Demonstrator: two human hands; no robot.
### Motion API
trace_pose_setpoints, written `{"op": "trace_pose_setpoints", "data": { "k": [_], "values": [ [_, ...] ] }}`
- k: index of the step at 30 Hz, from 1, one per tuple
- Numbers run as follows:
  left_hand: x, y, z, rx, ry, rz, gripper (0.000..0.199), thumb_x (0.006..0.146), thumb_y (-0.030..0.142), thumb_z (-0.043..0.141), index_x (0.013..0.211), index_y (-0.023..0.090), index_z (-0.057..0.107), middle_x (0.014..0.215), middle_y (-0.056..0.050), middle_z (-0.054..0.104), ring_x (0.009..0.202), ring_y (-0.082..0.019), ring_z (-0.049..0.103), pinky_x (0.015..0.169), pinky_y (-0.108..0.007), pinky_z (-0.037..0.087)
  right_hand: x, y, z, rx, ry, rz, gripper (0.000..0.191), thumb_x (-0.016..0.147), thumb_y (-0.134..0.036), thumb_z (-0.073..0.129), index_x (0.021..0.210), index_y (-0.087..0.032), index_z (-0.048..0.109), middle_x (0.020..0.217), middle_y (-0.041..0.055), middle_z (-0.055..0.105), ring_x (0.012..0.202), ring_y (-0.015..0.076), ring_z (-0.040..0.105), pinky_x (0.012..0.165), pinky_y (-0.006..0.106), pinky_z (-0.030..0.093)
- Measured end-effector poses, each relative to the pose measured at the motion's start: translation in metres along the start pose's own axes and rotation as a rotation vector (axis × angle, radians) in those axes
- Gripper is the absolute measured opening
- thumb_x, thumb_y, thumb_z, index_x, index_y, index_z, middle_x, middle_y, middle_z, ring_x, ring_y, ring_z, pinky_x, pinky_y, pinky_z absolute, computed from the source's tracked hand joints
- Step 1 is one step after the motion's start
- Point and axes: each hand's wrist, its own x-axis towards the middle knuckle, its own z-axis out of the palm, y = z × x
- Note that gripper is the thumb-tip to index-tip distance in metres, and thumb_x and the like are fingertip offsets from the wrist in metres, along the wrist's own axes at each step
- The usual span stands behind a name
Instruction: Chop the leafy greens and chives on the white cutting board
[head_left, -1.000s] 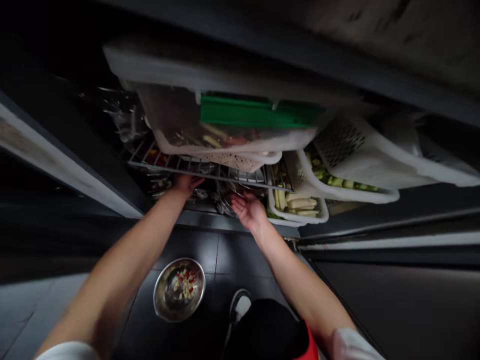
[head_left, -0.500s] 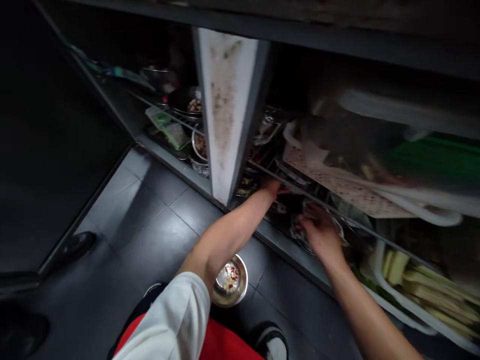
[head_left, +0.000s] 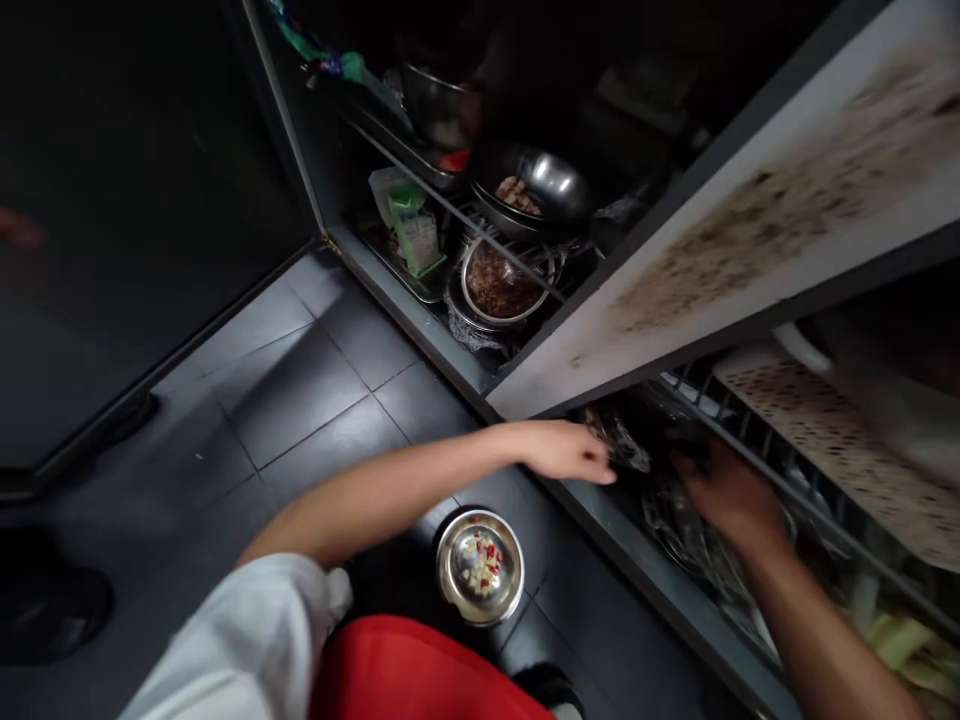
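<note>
My left hand [head_left: 570,452] is at the front sill of the low cabinet, palm down with its fingers curled together and nothing visible in them. Just beyond its fingertips lies something wrapped in clear film [head_left: 626,445]. My right hand [head_left: 731,497] reaches under the wire shelf on the right side, over film-covered bowls [head_left: 675,525]; its fingers are blurred and in shadow. A steel bowl [head_left: 480,567] with chopped pale and red pieces stands on the floor below my left forearm.
Left of the stained white post [head_left: 750,230], a steel pan [head_left: 559,190] with meat pieces rests on the wire shelf. Below it is a bowl of brown food [head_left: 501,285], beside a green-and-clear package [head_left: 416,235]. A perforated basket [head_left: 825,440] sits right. A dark door [head_left: 150,200] stands left.
The view has swung left, showing more of the left compartment. My left hand has drawn back from under the shelf to the sill. My right hand remains inside, among the covered bowls.
</note>
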Motion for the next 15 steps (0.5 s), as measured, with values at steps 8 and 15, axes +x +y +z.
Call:
{"op": "trace_pose_setpoints", "data": {
  "k": [8, 15],
  "values": [
    [-0.119, -0.068, -0.186, -0.004, 0.667, -0.188, 0.023, 0.078, 0.035, 0.058, 0.084, 0.017, 0.070, 0.090, -0.008, 0.073, 0.082, -0.018, 0.069, 0.070, -0.027, 0.055, -0.028, 0.010, 0.027, 0.144, 0.143, -0.132, 0.074, 0.092, -0.060, 0.034, 0.140, -0.006, 0.054, 0.145, 0.0231, 0.053, 0.140, 0.0381, 0.046, 0.113, 0.051, 0.041],
    [-0.030, -0.025, -0.283, 0.276, 1.230, -0.094, 0.024, 0.079, 0.016, 0.055, 0.096, 0.017, 0.073, 0.099, -0.010, 0.074, 0.104, -0.027, 0.068, 0.098, -0.041, 0.052, -0.081, 0.031, 0.034, 0.287, 0.146, -0.168, 0.059, 0.091, -0.062, 0.045, 0.126, -0.019, 0.064, 0.138, 0.0162, 0.062, 0.133, 0.0359, 0.055, 0.108, 0.055, 0.048]
  ]
}}
